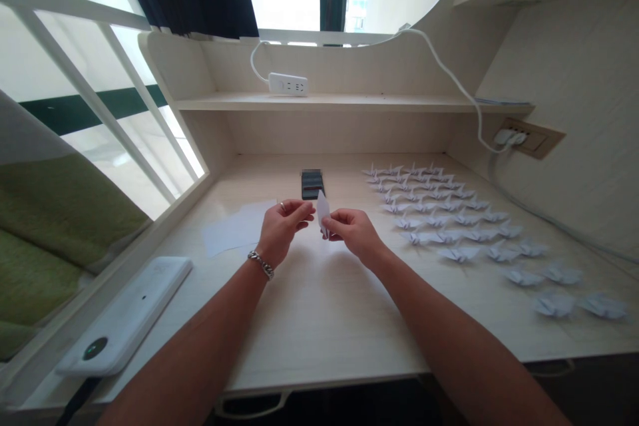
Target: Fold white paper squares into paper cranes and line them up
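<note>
My right hand (352, 229) pinches a small folded white paper piece (323, 208) that stands upright above the desk (319, 306). Just left of it, my left hand (282, 226) has its fingers curled toward the paper; whether they touch it I cannot tell. The left hand wears a ring, with a metal bracelet on its wrist. Several flat white paper sheets (234, 229) lie on the desk under and left of my left hand. Rows of several finished white paper cranes (449, 219) cover the desk to the right.
A dark phone (312, 184) lies flat behind my hands. A white flat device (124, 316) rests on the left ledge. A power strip (288, 84) sits on the shelf, its cable running to a wall socket (529, 136) at right.
</note>
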`<state>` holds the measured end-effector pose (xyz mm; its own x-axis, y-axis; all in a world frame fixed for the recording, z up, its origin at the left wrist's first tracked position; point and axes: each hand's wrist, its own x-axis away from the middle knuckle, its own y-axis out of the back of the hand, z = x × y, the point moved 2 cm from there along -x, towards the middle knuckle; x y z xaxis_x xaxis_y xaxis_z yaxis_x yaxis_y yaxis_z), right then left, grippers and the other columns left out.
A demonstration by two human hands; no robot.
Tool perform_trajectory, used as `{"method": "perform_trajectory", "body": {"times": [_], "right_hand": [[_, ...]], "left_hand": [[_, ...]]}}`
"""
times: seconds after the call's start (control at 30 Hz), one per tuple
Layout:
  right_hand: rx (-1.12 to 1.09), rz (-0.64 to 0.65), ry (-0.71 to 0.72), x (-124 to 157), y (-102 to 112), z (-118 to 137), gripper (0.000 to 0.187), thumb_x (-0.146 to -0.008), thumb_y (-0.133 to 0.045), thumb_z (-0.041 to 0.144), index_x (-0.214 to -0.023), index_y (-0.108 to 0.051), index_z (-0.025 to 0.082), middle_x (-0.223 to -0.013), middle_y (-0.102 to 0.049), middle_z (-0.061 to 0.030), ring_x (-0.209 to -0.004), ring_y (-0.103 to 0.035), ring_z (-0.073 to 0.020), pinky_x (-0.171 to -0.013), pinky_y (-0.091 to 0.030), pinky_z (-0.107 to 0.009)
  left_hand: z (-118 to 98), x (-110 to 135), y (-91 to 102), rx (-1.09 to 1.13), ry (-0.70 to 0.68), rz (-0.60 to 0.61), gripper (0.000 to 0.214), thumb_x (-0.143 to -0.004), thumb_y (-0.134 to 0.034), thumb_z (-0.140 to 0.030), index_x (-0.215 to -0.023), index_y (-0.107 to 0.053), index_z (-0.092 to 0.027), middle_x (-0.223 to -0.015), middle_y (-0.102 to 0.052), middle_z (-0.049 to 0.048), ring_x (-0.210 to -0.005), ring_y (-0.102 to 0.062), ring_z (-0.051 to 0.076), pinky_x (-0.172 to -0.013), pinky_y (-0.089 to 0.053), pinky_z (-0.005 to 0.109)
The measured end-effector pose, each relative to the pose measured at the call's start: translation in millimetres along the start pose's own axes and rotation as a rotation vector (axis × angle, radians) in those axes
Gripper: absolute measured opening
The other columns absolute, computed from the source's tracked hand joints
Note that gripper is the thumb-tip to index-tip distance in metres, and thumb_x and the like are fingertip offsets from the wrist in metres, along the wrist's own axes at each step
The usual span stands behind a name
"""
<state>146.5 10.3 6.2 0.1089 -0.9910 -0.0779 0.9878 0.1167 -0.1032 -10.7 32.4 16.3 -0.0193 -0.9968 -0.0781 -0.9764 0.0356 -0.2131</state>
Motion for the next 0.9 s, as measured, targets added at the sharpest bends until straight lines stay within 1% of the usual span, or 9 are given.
{"method": "perform_trajectory", "body": {"times": [0.07,0.13,0.23,0.3,0.43,0.53,0.63,0.77,0.9], "right_hand": [[0.009,-0.044,-0.002,-0.9,3.1,0.2,0.031,-0.066,-0.077,0.046,-0.071,-0.07,0.015,-0.065,-0.069,-0.004,-0.061,-0.063,-0.0148,-0.063,-0.051,-0.03],[0.023,-0.039,-0.009,-1.6,4.6,-0.6,0.034,-0.067,-0.076,0.049,-0.073,-0.071,0.015,-0.067,-0.069,-0.0045,-0.063,-0.064,-0.0151,-0.062,-0.051,-0.029],[0.05,0.004,-0.02,-2.6,4.6,-3.3,0.035,-0.072,-0.071,0.051,-0.073,-0.071,0.016,-0.068,-0.069,-0.0047,-0.065,-0.064,-0.0157,-0.061,-0.05,-0.028],[0.065,0.0,0.005,-3.2,4.5,-4.3,0.033,-0.074,-0.069,0.049,-0.075,-0.07,0.016,-0.069,-0.069,-0.0048,-0.066,-0.065,-0.0159,-0.06,-0.051,-0.028],[0.046,-0.106,0.11,-3.7,5.9,-2.8,0.028,-0.07,-0.075,0.039,-0.084,-0.066,0.016,-0.072,-0.07,-0.0034,-0.064,-0.066,-0.016,-0.06,-0.052,-0.028],[0.017,-0.159,0.146,-4.1,7.1,-1.7,0.028,-0.065,-0.078,0.033,-0.081,-0.062,0.017,-0.069,-0.069,-0.0015,-0.061,-0.066,-0.0159,-0.058,-0.052,-0.028],[0.004,-0.163,0.13,-4.5,7.9,-1.2,0.028,-0.063,-0.08,0.032,-0.079,-0.064,0.016,-0.068,-0.07,-0.0019,-0.062,-0.066,-0.0158,-0.056,-0.051,-0.027],[-0.039,-0.157,0.074,-3.9,9.1,0.7,0.032,-0.056,-0.083,0.033,-0.079,-0.068,0.016,-0.071,-0.072,-0.0022,-0.064,-0.067,-0.0163,-0.057,-0.051,-0.027],[-0.072,-0.101,0.002,-3.4,9.1,2.7,0.03,-0.055,-0.083,0.031,-0.08,-0.072,0.017,-0.072,-0.073,-0.0026,-0.067,-0.068,-0.0169,-0.062,-0.053,-0.029]], "left_hand": [[2.5,4.2,-7.3,-0.036,-0.053,0.076,0.033,-0.057,-0.088,-0.033,-0.077,-0.071,-0.014,-0.073,-0.072,0.0053,-0.068,-0.065,0.016,-0.067,-0.05,0.029],[3.4,6.8,-11.5,-0.057,-0.092,0.115,0.031,-0.058,-0.087,-0.031,-0.077,-0.071,-0.014,-0.074,-0.073,0.006,-0.069,-0.066,0.016,-0.07,-0.051,0.032],[2.2,7.2,-11.1,-0.089,-0.12,0.095,0.028,-0.059,-0.086,-0.03,-0.075,-0.07,-0.013,-0.074,-0.073,0.0057,-0.068,-0.065,0.016,-0.07,-0.051,0.032],[1.3,6.6,-9.7,-0.102,-0.114,0.087,0.027,-0.059,-0.086,-0.03,-0.074,-0.07,-0.013,-0.072,-0.072,0.0052,-0.067,-0.065,0.016,-0.069,-0.051,0.031],[2.0,6.2,-9.6,-0.094,-0.078,0.095,0.027,-0.059,-0.085,-0.03,-0.074,-0.069,-0.013,-0.069,-0.071,0.0041,-0.063,-0.063,0.014,-0.064,-0.049,0.029],[3.3,6.5,-10.6,-0.078,-0.051,0.103,0.03,-0.058,-0.086,-0.03,-0.076,-0.068,-0.013,-0.069,-0.071,0.0038,-0.064,-0.063,0.014,-0.064,-0.05,0.029],[3.2,6.8,-11.1,-0.067,-0.043,0.125,0.033,-0.056,-0.087,-0.031,-0.076,-0.068,-0.013,-0.071,-0.071,0.0036,-0.066,-0.065,0.015,-0.066,-0.051,0.03],[2.3,6.8,-10.6,-0.085,-0.034,0.164,0.035,-0.056,-0.088,-0.031,-0.08,-0.07,-0.013,-0.073,-0.073,0.0049,-0.068,-0.066,0.016,-0.067,-0.052,0.03],[1.6,6.7,-9.5,-0.091,-0.03,0.217,0.033,-0.059,-0.086,-0.029,-0.084,-0.072,-0.012,-0.076,-0.075,0.0069,-0.071,-0.067,0.016,-0.07,-0.052,0.03]]}}
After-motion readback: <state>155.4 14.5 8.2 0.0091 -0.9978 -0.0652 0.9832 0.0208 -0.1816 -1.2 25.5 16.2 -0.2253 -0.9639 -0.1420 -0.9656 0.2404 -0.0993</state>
